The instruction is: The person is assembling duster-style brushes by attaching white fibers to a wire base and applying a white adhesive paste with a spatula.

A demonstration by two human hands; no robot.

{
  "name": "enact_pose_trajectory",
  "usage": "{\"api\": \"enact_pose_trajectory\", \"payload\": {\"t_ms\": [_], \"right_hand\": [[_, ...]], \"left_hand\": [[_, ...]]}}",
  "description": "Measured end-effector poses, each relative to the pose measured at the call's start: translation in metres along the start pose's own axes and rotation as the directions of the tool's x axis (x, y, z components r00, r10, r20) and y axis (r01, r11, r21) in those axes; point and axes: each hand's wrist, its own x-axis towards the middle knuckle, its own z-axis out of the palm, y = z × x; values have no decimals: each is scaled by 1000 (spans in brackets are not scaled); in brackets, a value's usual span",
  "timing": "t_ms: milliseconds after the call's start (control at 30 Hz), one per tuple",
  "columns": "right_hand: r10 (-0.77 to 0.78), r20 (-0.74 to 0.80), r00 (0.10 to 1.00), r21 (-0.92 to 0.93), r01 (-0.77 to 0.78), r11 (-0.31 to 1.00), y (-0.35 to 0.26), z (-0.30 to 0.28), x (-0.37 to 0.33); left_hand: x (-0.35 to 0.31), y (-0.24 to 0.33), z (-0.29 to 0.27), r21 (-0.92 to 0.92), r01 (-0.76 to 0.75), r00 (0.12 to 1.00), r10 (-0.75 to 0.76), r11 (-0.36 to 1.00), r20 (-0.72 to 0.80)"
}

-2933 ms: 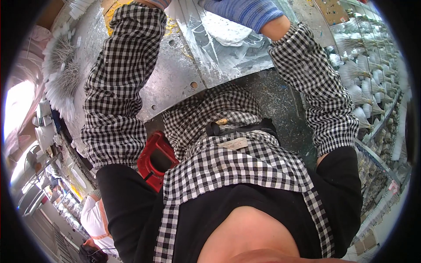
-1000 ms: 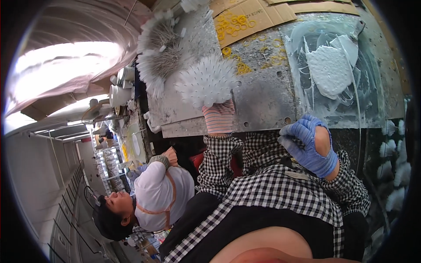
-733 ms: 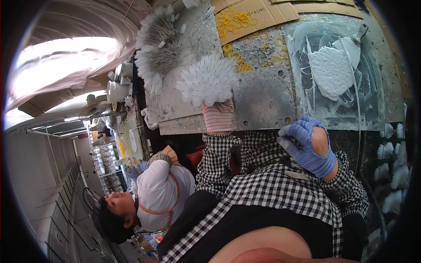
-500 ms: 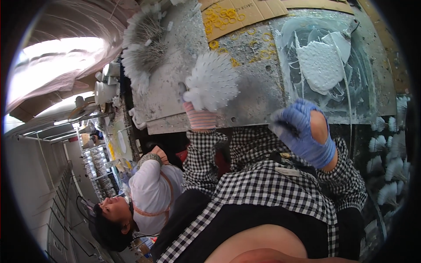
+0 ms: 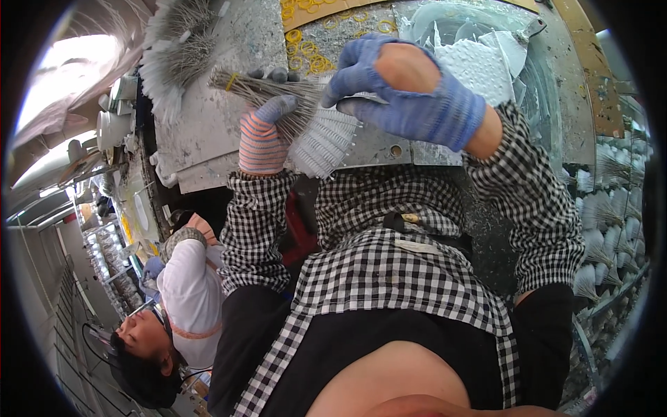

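My left hand [image 5: 264, 132], in a striped and grey glove, grips a fan-shaped bundle of thin wire stems with white bristly tips [image 5: 316, 135]; a yellow rubber band circles the stem ends at the left. My right hand [image 5: 406, 94], in a blue glove, is closed on the same bundle from the right, near the white tips. Both hands hold it just above the grey metal worktable [image 5: 208, 132]. My checked sleeves run down from both wrists.
More finished bundles [image 5: 177, 48] lie at the table's far left. Yellow rubber bands [image 5: 309, 48] are scattered on the table. A clear plastic sheet with white pieces [image 5: 486, 55] lies to the right. A co-worker in white [image 5: 184, 292] sits lower left. Racks of white bundles [image 5: 611, 222] fill the right.
My left hand has lifted the white-tipped bundle off the table and turned it sideways. My right hand has come across from the right and closed on it.
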Motion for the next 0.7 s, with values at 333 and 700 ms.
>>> {"api": "enact_pose_trajectory", "payload": {"t_ms": [333,700], "right_hand": [[131,155,979,-373,-64,925,14,25,-1],[278,59,959,-133,-268,954,17,17,-10]], "left_hand": [[8,0,9,37,13,970,-22,999,241],[31,-12,17,-62,-146,852,158,987,499]]}}
